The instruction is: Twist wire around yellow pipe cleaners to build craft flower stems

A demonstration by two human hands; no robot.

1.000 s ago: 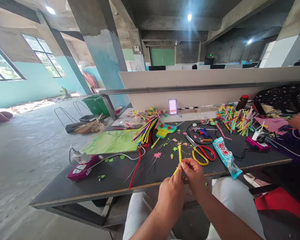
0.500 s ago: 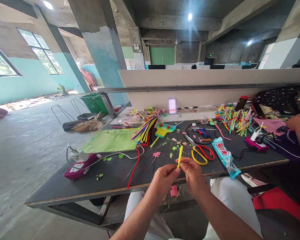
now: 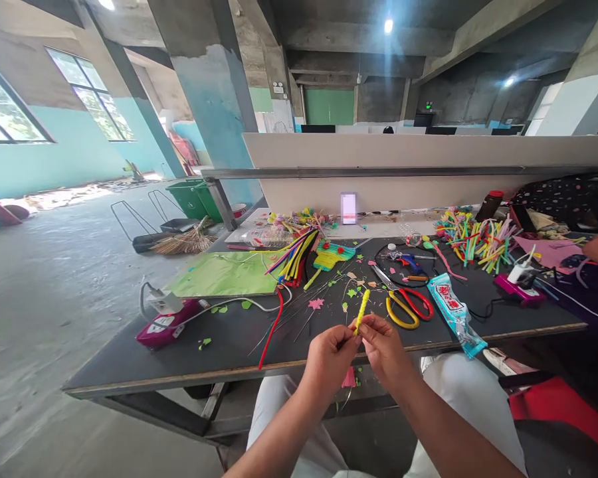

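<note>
Both of the person's hands are raised just above the front edge of the table [image 3: 129, 372]. The left hand [image 3: 331, 355] pinches a yellow stick [image 3: 363, 309] near its lower end between thumb and forefinger. The right hand [image 3: 386, 350] closes on the same area from the other side, thumb and forefinger pressed together, the remaining fingers curled. The two-handed grip at one end appears intended to steady a slender piece while leaving the rest exposed to view. Whether the right fingertips press or twist cannot be told at this size.

The scissors [image 3: 393, 287] lie with handles towards the person, near the right hand, presumably for ready reach. The phone [image 3: 349, 208] stands upright at the back, its lit screen facing the seat, probably so that it can be seen during work. The bundle of coloured strips [image 3: 299, 262] lies to the left of the phone and nearer, likely grouped as stock.

Position of the stick: its lower end is between the meeting fingertips, partly hidden by them; the upper length projects beyond, tilted with its top leaning right. It is held apart from the scissors, over the table's near side.
</note>
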